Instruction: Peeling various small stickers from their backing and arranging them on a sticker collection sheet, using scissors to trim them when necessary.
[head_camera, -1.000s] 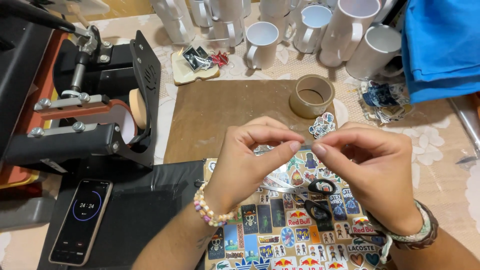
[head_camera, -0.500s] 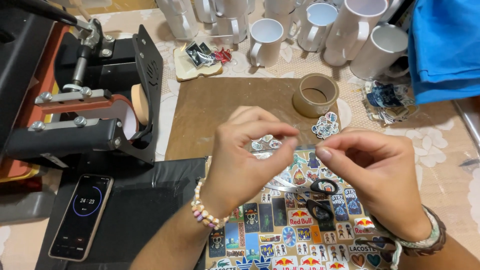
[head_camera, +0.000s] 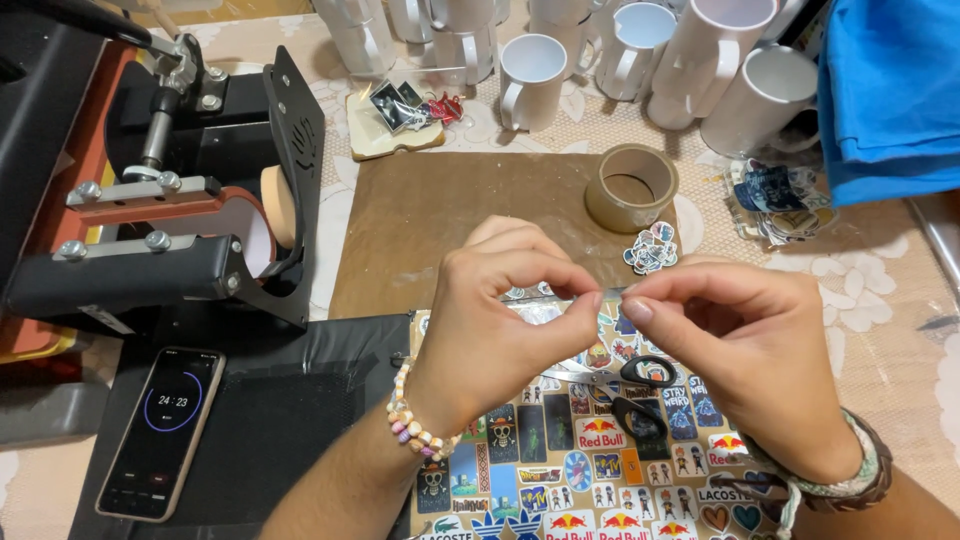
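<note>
**Pinching a small sticker over the sheet**

Pinching w/ both hands: left hand (head_camera: 505, 320) and right hand (head_camera: 745, 350) meet fingertip to fingertip just above the sticker sheet (head_camera: 600, 470), thumb and forefinger of each closed on a tiny sticker piece (head_camera: 608, 294) held between them. Piece is mostly hidden by the fingers; its long axis seems to run left-right, hand to hand, but can't tell for sure. Neither hand is nearer, both grip it equally. Scissors (head_camera: 630, 395) lie on the sheet, right under the right hand. Tape roll (head_camera: 630, 187) and loose sticker pile (head_camera: 650, 248) sit beyond the sheet; phone (head_camera: 162, 432) well left of it on the table (head_camera: 900, 290); mug press (head_camera: 170, 220) up-left; white mugs (head_camera: 530, 75) at far edge.
</note>
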